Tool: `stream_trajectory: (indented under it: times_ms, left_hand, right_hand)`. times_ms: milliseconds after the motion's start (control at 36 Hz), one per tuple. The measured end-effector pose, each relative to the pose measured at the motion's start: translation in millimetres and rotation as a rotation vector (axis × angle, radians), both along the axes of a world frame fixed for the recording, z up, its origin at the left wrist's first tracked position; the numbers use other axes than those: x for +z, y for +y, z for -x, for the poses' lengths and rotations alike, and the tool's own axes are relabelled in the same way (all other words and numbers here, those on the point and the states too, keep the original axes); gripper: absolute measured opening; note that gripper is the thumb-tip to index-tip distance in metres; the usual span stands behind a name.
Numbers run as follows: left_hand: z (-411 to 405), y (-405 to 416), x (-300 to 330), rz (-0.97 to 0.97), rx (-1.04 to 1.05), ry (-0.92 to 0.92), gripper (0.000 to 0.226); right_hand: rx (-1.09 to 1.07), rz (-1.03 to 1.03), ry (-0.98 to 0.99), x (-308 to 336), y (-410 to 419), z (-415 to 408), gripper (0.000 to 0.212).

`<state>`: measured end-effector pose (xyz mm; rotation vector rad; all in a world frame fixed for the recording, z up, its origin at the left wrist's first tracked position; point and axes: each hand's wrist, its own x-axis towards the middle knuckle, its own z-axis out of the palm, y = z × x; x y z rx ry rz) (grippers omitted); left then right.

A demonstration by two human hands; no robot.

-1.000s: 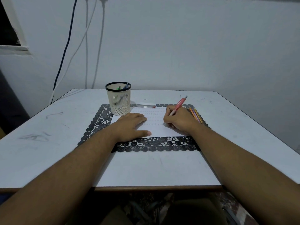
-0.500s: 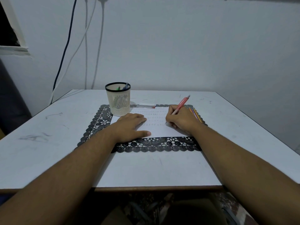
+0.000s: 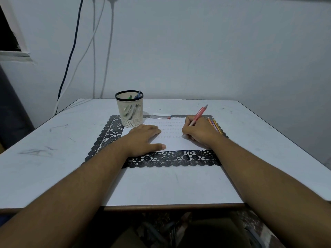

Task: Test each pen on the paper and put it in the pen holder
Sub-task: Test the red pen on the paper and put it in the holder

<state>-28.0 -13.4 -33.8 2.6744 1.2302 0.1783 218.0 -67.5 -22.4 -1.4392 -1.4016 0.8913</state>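
Two pens (image 3: 134,96) already stand in the pen holder (image 3: 129,111); right hand (image 3: 198,132) grips a red pen (image 3: 198,115) writing on the paper (image 3: 172,142), left hand (image 3: 143,138) lies flat on it, several pens (image 3: 215,126) wait beside.

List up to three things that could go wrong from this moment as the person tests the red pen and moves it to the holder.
1. The pen holder stands close beside the left hand; a careless reach might tip it.
2. The spare pens lie right beside the right hand, which could nudge them off the mat.
3. If the left hand lifts, the paper may slide under the red pen.
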Motion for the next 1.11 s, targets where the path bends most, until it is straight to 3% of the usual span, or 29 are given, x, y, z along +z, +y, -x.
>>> stream_trajectory:
  times_ms: [306, 556, 722, 806, 1000, 1111]
  left_hand:
    - [0.0, 0.1, 0.2, 0.01, -0.002, -0.004, 0.107]
    - [-1.1, -1.6, -0.4, 0.002, -0.005, 0.003, 0.099]
    - [0.9, -0.1, -0.1, 0.017, -0.011, -0.008, 0.114]
    - [-1.0, -1.3, -1.5, 0.001, -0.017, -0.022, 0.103]
    - [4.9, 3.9, -3.8, -0.059, -0.049, -0.122, 0.102]
    - [8.9, 6.1, -0.4, -0.212, -0.044, -0.355, 0.063]
  right_hand:
    - [0.016, 0.016, -0.012, 0.4, -1.4, -0.9, 0.034]
    - [-0.018, 0.025, -0.014, -2.3, 0.5, -3.7, 0.036]
    - [0.037, 0.014, -0.032, -0.2, -2.2, 0.5, 0.028]
    - [0.005, 0.013, 0.071, 1.2, -3.7, -3.6, 0.031]
    - [-0.2, -0.066, 0.302, 3.0, 2.2, -14.3, 0.021]
    - [-0.212, -0.05, 0.459, 5.5, 5.1, -15.1, 0.016]
